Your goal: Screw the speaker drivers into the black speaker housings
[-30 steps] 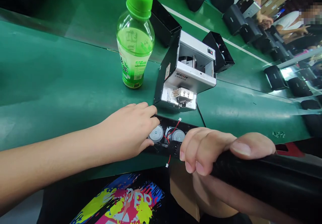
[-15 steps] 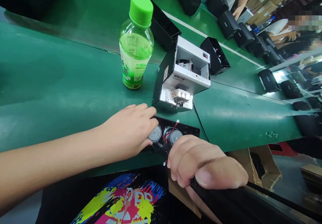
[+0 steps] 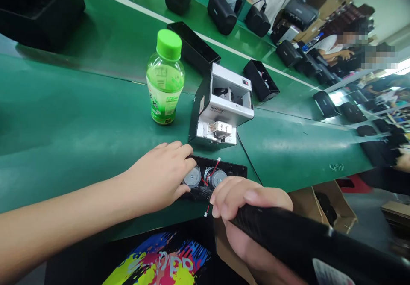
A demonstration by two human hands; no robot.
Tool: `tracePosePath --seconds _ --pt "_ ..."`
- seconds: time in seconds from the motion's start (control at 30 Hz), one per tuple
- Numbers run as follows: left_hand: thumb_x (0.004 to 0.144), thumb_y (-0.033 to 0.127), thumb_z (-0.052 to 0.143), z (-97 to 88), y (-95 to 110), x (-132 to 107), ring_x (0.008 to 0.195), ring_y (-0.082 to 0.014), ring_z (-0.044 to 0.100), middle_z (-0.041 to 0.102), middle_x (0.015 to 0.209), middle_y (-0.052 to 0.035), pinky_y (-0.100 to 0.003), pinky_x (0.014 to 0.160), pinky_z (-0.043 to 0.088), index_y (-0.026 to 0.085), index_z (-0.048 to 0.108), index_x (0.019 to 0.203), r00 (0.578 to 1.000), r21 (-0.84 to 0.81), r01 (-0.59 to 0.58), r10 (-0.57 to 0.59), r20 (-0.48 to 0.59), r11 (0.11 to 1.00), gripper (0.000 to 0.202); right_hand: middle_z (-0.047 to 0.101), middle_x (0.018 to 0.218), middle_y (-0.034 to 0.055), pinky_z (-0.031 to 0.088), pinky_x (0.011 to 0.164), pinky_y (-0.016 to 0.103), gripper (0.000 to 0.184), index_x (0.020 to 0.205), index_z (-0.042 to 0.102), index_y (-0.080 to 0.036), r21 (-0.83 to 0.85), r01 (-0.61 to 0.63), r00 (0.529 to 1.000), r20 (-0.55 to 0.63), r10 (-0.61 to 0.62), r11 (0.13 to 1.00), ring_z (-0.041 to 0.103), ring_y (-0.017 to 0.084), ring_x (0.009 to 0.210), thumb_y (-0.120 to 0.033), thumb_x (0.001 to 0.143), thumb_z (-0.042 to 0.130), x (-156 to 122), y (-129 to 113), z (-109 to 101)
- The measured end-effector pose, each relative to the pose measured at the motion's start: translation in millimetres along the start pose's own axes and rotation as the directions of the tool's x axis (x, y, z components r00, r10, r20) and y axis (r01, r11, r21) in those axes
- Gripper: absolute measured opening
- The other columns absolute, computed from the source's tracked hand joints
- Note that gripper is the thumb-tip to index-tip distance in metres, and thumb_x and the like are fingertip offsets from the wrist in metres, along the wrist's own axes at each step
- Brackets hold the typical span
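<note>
On the green table lies a black speaker panel (image 3: 236,170) with two round silver-grey speaker drivers (image 3: 193,177) and red wires ending in small white plugs (image 3: 218,160). My left hand (image 3: 165,169) grips the panel's left end, fingers over its far edge and thumb on the near side. Wrapped around the black barrel of an electric screwdriver (image 3: 288,229) is my right hand (image 3: 246,197). The screwdriver slants down left, its nose over the panel between the drivers; whether the bit touches a screw cannot be seen. Just behind the panel stands a silver-and-black screw feeder (image 3: 224,105).
A green-capped drink bottle (image 3: 165,80) stands left of the feeder. Behind them are an open black speaker case (image 3: 261,80) and a long black case (image 3: 195,48). Speakers line the far side, near other people. An open cardboard box (image 3: 307,204) sits below right.
The camera view has shifted, so table items appear lower and further left. My right hand has turned, and the screwdriver's body shows more. My left hand keeps hold of the panel.
</note>
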State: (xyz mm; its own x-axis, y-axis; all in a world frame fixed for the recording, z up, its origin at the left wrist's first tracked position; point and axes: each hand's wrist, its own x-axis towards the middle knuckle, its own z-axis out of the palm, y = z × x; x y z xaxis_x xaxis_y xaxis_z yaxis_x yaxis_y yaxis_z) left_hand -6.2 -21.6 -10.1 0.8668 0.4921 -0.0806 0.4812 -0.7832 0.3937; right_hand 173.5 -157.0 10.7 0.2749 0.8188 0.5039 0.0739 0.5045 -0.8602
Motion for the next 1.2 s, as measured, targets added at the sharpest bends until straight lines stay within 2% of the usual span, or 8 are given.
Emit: tracePosePath --seconds 0.13,0.23,0.33,0.43,0.53,0.77,0.93,1.2 --pt "0.095 0.032 0.106 1.4 -5 -1 0.126 -0.0423 0.083 0.087 0.137 -0.0127 -0.061 0.106 0.070 0.024 0.092 0.127 1.000 -0.019 -0.002 0.002 -0.020 1.000 0.036 0.080 0.077 -0.0018 0.068 0.059 0.039 0.070 0.134 0.094 -0.031 0.077 -0.026 0.998 -0.048 0.030 0.997 0.075 0.022 0.059 -0.095 0.112 0.075 15 -13 -3" --pt "0.095 0.031 0.106 4.9 -11 -3 0.133 -0.0431 0.084 0.087 0.147 -0.0134 -0.063 0.113 0.072 0.026 0.091 0.138 1.000 -0.054 -0.016 0.015 -0.026 0.998 0.046 0.077 0.072 -0.0035 0.067 0.058 0.041 0.059 0.133 0.096 -0.036 0.122 -0.058 0.991 -0.109 0.072 0.991 0.068 0.021 0.053 -0.090 0.113 0.079 45 -37 -18" --pt "0.099 0.032 0.104 12.0 -20 -7 0.141 -0.0423 0.084 0.084 0.159 -0.0130 -0.063 0.118 0.072 0.030 0.087 0.148 0.994 -0.143 -0.061 0.047 -0.098 0.988 0.052 0.078 0.071 -0.0039 0.067 0.058 0.043 0.046 0.129 0.098 -0.043 0.087 0.046 0.991 -0.129 -0.035 0.995 0.066 0.021 0.052 -0.084 0.111 0.088 89 -47 -28" --pt "0.104 0.030 0.097 18.4 -26 -10 0.141 -0.0394 0.084 0.083 0.159 -0.0125 -0.061 0.119 0.072 0.030 0.084 0.150 0.980 -0.214 -0.076 0.033 -0.194 0.974 0.048 0.072 0.067 -0.0024 0.055 0.046 0.038 0.066 0.115 0.092 -0.034 0.054 0.139 0.979 -0.156 -0.129 0.989 0.065 0.021 0.051 -0.098 0.109 0.078 133 -26 -24" --pt "0.105 0.028 0.093 20.2 -27 -9 0.136 -0.0377 0.086 0.085 0.153 -0.0114 -0.061 0.117 0.073 0.029 0.085 0.145 0.981 -0.239 -0.074 0.028 -0.192 0.968 0.040 0.062 0.064 -0.0056 0.042 0.040 0.029 0.066 0.115 0.081 -0.029 0.010 0.205 0.958 -0.208 -0.199 0.979 0.056 0.016 0.043 -0.092 0.118 0.061 159 10 -15" --pt "0.105 0.029 0.092 19.5 -26 -8 0.133 -0.0358 0.085 0.086 0.149 -0.0102 -0.057 0.117 0.072 0.030 0.086 0.140 0.980 -0.247 -0.081 0.033 -0.195 0.966 0.035 0.057 0.066 -0.0063 0.039 0.039 0.027 0.082 0.118 0.077 -0.030 -0.028 0.265 0.946 -0.185 -0.265 0.964 0.054 0.015 0.040 -0.099 0.122 0.032 158 34 -16" --pt "0.107 0.029 0.089 25.2 -28 -8 0.133 -0.0353 0.085 0.085 0.150 -0.0106 -0.058 0.119 0.072 0.029 0.085 0.142 0.978 -0.273 -0.088 0.031 -0.205 0.958 0.035 0.063 0.068 -0.0048 0.047 0.043 0.027 0.067 0.116 0.078 -0.026 0.023 0.196 0.969 -0.157 -0.190 0.980 0.062 0.016 0.046 -0.088 0.122 0.053 156 28 -19" --pt "0.112 0.041 0.091 24.5 -34 -14 0.154 -0.0363 0.080 0.076 0.172 -0.0142 -0.056 0.128 0.072 0.031 0.071 0.158 0.967 -0.334 -0.129 0.044 -0.252 0.934 0.051 0.063 0.064 -0.0051 0.041 0.037 0.027 0.066 0.112 0.084 -0.027 0.042 0.251 0.958 -0.151 -0.243 0.967 0.058 0.015 0.040 -0.087 0.119 0.057 159 32 -15"
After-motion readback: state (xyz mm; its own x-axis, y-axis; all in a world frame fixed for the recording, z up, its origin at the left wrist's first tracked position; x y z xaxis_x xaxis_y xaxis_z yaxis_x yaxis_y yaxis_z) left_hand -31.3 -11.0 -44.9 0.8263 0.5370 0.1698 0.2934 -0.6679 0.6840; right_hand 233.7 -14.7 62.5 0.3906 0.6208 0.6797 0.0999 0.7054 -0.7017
